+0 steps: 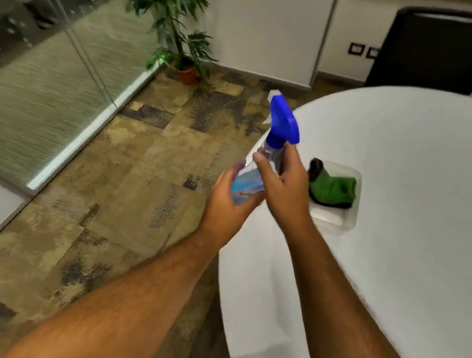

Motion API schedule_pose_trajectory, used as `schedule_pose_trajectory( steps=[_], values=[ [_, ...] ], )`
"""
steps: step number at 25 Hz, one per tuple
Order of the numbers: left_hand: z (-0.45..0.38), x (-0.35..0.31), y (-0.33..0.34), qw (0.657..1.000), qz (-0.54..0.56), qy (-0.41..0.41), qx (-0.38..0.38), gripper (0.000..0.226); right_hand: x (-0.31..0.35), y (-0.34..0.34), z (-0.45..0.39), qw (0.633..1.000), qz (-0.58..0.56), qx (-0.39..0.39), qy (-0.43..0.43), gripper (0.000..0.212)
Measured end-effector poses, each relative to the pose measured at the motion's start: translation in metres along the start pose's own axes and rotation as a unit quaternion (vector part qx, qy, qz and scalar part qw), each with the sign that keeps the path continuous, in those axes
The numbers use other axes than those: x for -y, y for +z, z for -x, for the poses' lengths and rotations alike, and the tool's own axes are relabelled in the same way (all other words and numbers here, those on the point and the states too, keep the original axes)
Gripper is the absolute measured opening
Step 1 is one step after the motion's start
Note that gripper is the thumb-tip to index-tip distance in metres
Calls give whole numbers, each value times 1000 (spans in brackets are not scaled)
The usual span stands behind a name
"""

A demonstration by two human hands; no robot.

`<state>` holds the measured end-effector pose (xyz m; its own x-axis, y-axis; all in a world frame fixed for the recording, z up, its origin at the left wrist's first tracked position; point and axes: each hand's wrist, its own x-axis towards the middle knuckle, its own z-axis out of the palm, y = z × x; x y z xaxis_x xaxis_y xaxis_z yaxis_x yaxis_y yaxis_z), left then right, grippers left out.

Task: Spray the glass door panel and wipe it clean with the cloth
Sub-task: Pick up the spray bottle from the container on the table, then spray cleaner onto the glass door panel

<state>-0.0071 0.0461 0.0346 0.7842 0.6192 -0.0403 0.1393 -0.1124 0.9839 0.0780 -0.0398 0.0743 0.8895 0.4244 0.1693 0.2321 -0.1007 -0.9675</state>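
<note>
A clear spray bottle (pixel 273 141) with a blue trigger head and blue label is held over the left edge of the white table (pixel 406 238). My left hand (pixel 229 199) is wrapped around its lower body. My right hand (pixel 285 184) grips its neck just under the trigger head. A green cloth (pixel 333 189) lies folded in a clear plastic tray (pixel 343 221) on the table, right beside my right hand. The glass door panel (pixel 39 58), frosted and dotted, stands at the left.
A potted plant (pixel 174 18) stands in the corner by the glass. A black chair (pixel 437 50) is behind the table at the back. A white wall column (pixel 270 22) rises between them. Patterned carpet floor (pixel 123 175) lies between the table and the glass.
</note>
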Motion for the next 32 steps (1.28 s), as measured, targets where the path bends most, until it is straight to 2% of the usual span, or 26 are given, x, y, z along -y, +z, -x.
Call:
schedule_pose_trajectory(
  steps=[3,7,9,12,16,19,25,29,32],
  values=[
    [24,4,-94,998,41,0,-56,48,38,87,46,999,-26,43,-1,33],
    [83,13,-244,994,45,21,-93,43,104,213,113,993,-63,100,-12,60],
    [118,21,-322,990,35,30,-136,40,138,281,152,987,-84,136,-32,56],
    [167,29,-423,982,30,37,-182,43,180,374,209,973,-137,183,-34,34],
    [238,35,-553,959,31,35,-280,54,241,484,284,935,-170,307,-46,28],
    [279,38,-622,933,26,34,-358,61,282,549,325,906,-183,377,-67,24],
    [327,35,-745,881,4,26,-473,55,346,664,382,850,-222,473,-72,20],
    [327,16,-833,849,-46,49,-523,67,404,741,383,815,-290,491,-96,15],
    [323,-9,-900,827,-79,65,-552,65,457,806,382,800,-324,492,-114,18]
  ],
)
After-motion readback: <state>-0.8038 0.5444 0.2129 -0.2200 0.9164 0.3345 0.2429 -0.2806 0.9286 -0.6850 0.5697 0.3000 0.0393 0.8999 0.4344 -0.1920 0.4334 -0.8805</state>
